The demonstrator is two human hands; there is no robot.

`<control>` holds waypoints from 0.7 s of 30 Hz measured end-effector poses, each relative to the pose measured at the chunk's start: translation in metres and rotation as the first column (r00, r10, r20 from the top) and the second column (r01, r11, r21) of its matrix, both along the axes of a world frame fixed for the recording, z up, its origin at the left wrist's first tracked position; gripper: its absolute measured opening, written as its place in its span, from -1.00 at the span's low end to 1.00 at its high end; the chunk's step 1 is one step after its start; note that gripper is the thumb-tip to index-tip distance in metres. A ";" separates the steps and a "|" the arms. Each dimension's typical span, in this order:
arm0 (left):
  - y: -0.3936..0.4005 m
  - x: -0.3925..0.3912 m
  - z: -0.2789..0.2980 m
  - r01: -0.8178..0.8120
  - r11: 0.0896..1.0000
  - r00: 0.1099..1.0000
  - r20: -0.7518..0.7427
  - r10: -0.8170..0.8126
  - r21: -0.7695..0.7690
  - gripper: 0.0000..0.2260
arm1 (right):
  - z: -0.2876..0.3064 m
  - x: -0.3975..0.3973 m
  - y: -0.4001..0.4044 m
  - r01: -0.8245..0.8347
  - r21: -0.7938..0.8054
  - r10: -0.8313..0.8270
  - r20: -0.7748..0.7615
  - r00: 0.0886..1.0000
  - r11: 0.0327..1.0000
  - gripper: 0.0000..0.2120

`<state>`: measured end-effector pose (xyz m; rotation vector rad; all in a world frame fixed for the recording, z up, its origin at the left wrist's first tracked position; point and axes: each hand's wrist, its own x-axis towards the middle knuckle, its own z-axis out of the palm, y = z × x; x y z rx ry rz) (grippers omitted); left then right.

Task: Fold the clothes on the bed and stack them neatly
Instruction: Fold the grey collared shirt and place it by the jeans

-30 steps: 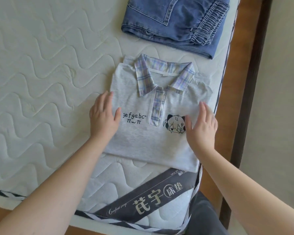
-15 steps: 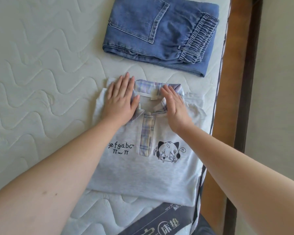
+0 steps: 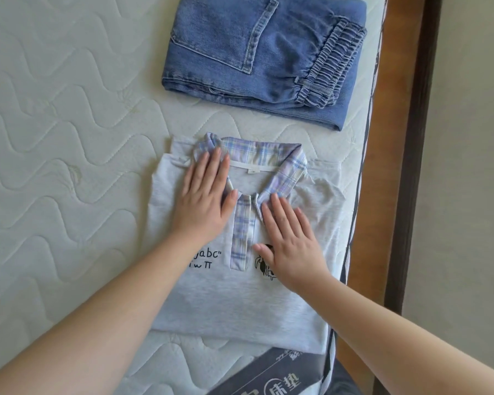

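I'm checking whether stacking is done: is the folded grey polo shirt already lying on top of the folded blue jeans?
No, the folded grey polo shirt lies flat on the white quilted mattress, apart from the folded blue jeans.

Your right hand [image 3: 293,242] covers most of the cartoon print on the grey polo shirt [image 3: 240,295]; only its black left edge shows. Your left hand [image 3: 204,199] hides the collar's left wing, and that wrist cuts off the start of the "abc" lettering. Folded jeans [image 3: 257,58] above the shirt run off the top edge. The mattress label [image 3: 268,377] below the shirt is cropped at the bottom; its small script is unreadable.
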<state>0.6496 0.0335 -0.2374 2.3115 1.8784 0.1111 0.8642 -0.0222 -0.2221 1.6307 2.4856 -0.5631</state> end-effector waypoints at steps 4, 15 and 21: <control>-0.002 0.006 0.000 -0.033 0.997 0.997 -0.070 0.029 -0.068 -0.38 | 0.003 -0.010 0.001 0.051 0.008 -0.051 0.016 0.999 0.999 -0.37; 0.039 -0.002 0.001 -0.117 0.992 0.992 0.033 0.118 -0.036 -0.38 | -0.005 -0.020 0.105 0.300 0.100 -0.292 -0.091 0.952 0.949 -0.33; 0.043 0.000 -0.014 -0.141 0.987 0.989 -0.065 0.136 -0.083 -0.33 | -0.028 -0.020 0.104 0.279 0.131 -0.280 -0.008 0.960 0.951 -0.29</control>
